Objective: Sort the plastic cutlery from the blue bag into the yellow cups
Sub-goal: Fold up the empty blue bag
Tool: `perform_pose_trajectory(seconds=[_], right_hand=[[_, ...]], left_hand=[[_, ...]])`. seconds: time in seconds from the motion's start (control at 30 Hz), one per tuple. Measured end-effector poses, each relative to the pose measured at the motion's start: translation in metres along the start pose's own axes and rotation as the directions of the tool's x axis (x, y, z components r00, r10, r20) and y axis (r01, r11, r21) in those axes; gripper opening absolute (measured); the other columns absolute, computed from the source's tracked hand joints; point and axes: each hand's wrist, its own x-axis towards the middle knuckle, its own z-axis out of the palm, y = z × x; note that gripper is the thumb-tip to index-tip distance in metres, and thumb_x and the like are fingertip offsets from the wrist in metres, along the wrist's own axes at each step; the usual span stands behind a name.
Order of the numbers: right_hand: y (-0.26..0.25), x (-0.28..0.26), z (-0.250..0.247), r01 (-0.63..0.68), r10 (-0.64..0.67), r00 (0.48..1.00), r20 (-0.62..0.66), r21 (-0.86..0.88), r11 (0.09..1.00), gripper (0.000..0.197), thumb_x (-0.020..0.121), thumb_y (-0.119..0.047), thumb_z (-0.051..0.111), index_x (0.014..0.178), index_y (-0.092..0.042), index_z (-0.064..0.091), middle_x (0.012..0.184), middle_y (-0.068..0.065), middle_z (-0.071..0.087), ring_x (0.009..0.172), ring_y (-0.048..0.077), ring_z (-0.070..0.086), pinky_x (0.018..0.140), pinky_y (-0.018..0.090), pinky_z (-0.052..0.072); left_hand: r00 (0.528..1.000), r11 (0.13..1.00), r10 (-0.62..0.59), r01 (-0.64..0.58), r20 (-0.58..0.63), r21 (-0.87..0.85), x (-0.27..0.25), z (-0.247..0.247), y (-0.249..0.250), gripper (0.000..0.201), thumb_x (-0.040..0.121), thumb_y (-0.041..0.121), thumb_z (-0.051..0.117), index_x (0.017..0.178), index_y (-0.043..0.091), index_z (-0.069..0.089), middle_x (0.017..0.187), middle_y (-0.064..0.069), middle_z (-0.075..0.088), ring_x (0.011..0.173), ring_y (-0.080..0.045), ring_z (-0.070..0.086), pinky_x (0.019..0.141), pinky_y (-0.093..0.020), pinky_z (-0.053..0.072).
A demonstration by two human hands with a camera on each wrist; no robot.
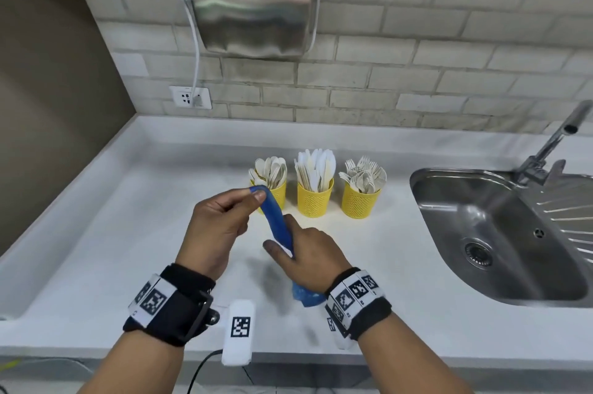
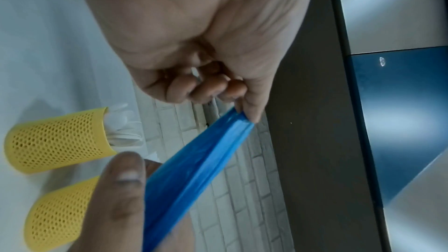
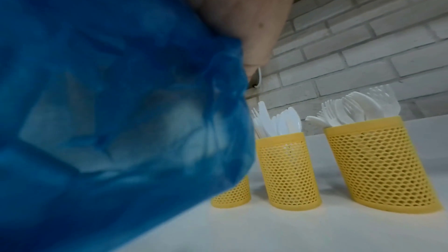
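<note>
Blue bag (image 1: 277, 223) stretched between both hands, left (image 1: 218, 226) higher.

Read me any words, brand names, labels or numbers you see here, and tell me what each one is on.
No readable text anywhere.
Left wristband: black-and-white square code markers only, no letters.
Right wristband: code markers; tiny print beside them too small to read.
White tagged block: one code marker, no words.
Wall socket: markings too small to read.

Both bare forearms wear black wrist straps (image 1: 179, 305) with white bands printed with black square-code markers (image 1: 353, 292); a metal buckle (image 1: 202, 316) fastens the left strap.
</note>
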Motion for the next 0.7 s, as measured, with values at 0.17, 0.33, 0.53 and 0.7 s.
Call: perform_pose_trajectory(seconds=[0.17, 0.33, 0.53, 0.7], right_hand=[[-0.014, -0.014, -0.003, 0.080, -0.077, 0.991, 0.106, -0.023, 0.997, 0.023, 0.102, -0.040, 0.035, 0.111, -0.019, 0.041, 0.082, 0.008, 0.062, 0.071, 0.038, 0.057, 0.069, 0.047, 0.049], [-0.027, -0.027, -0.032, 0.268, -0.263, 0.963, 0.063, -0.095, 0.959, 0.005, 0.094, -0.017, 0.042, 0.097, -0.020, 0.039, 0.086, -0.005, 0.045, 0.072, 0.026, 0.044, 0.062, 0.039, 0.038], [-0.022, -0.007, -0.073, 0.364, -0.373, 0.910, -0.183, -0.080, 0.928, 0.042, 0.082, -0.021, 0.035, 0.112, -0.018, 0.065, 0.104, 0.000, 0.058, 0.090, 0.024, 0.059, 0.064, 0.037, 0.049], [-0.012, 0.022, -0.070, 0.249, -0.196, 0.953, -0.231, 0.226, 0.942, 0.038, 0.081, -0.004, 0.042, 0.112, -0.013, 0.061, 0.098, -0.001, 0.066, 0.085, 0.017, 0.060, 0.074, 0.030, 0.048]], left_hand=[[0.985, 0.991, 0.042, -0.019, -0.170, 0.135, 0.014, -0.003, -0.010, 0.006, 0.088, 0.019, 0.079, 0.092, 0.017, 0.083, 0.061, 0.010, 0.058, 0.056, -0.008, 0.047, 0.060, -0.021, 0.038], [0.982, 0.881, 0.082, 0.008, -0.170, 0.473, 0.022, -0.014, -0.023, 0.007, 0.083, 0.025, 0.083, 0.081, 0.031, 0.082, 0.093, 0.010, 0.075, 0.085, -0.003, 0.068, 0.074, -0.020, 0.046], [0.941, 0.719, -0.258, 0.035, 0.220, 0.694, 0.013, -0.013, -0.013, 0.025, 0.082, 0.014, 0.075, 0.066, 0.033, 0.079, 0.066, 0.004, 0.069, 0.063, -0.013, 0.055, 0.065, -0.030, 0.042], [0.858, 0.875, -0.059, -0.202, 0.510, 0.441, 0.004, -0.006, -0.004, 0.023, 0.079, 0.005, 0.085, 0.080, 0.029, 0.083, 0.094, 0.009, 0.067, 0.086, -0.010, 0.061, 0.080, -0.030, 0.049]])
